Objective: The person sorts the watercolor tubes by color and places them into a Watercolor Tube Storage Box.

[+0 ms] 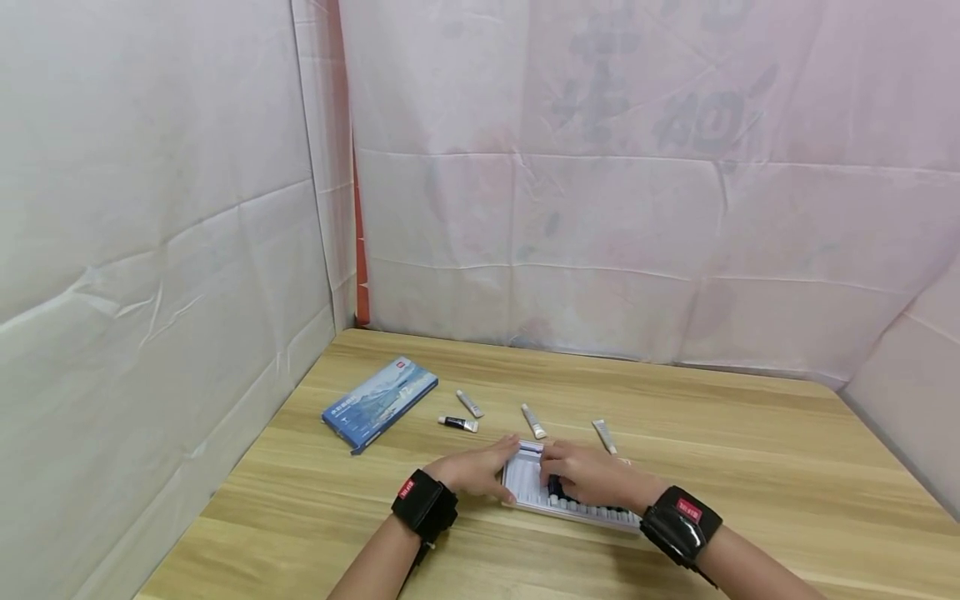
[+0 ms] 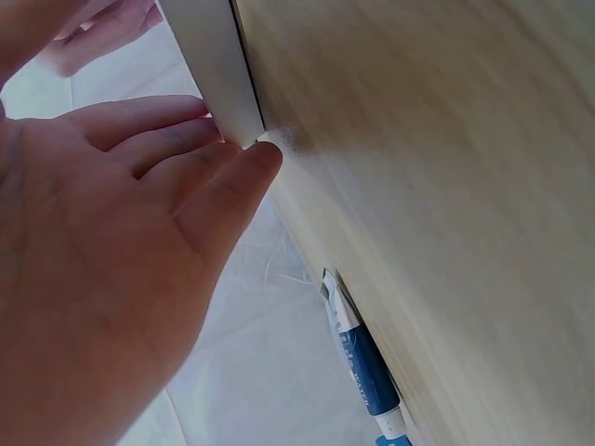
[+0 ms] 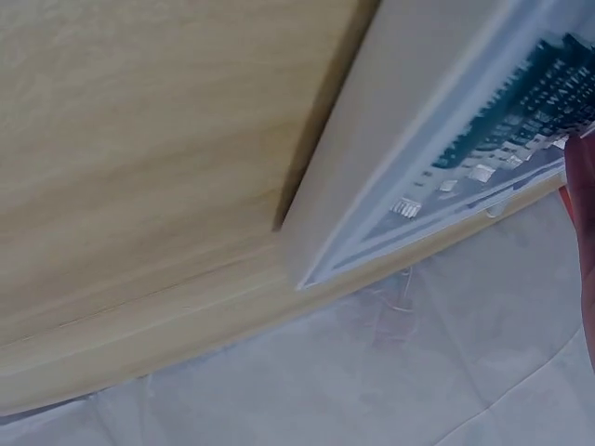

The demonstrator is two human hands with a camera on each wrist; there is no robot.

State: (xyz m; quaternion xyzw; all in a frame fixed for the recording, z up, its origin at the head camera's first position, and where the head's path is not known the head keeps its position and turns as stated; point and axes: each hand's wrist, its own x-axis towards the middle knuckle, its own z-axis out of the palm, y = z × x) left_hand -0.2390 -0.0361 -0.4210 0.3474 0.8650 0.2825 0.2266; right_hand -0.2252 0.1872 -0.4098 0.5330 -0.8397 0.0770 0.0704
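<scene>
A white plastic tray point(image 1: 525, 479) lies near the front of the table, with a row of paint tubes point(image 1: 600, 508) filling its right part. My left hand point(image 1: 476, 468) holds the tray's left end, thumb at the near corner and fingers at the far one. In the left wrist view, these fingers point(image 2: 177, 139) lie along the tray's end wall. Over the middle of the tray, my right hand point(image 1: 577, 468) pinches a dark-labelled paint tube point(image 1: 554, 487) with curled fingers. The right wrist view shows the tray's grooved end point(image 3: 409, 209) and several tubes side by side.
Behind the tray lie several loose paint tubes: one dark point(image 1: 457, 424) and pale ones point(image 1: 469, 404) point(image 1: 533, 422) point(image 1: 604, 436). A blue flat box point(image 1: 380, 402) rests at the back left of the wooden table point(image 1: 750, 450). White sheets point(image 1: 615, 208) hang around the table's back and sides.
</scene>
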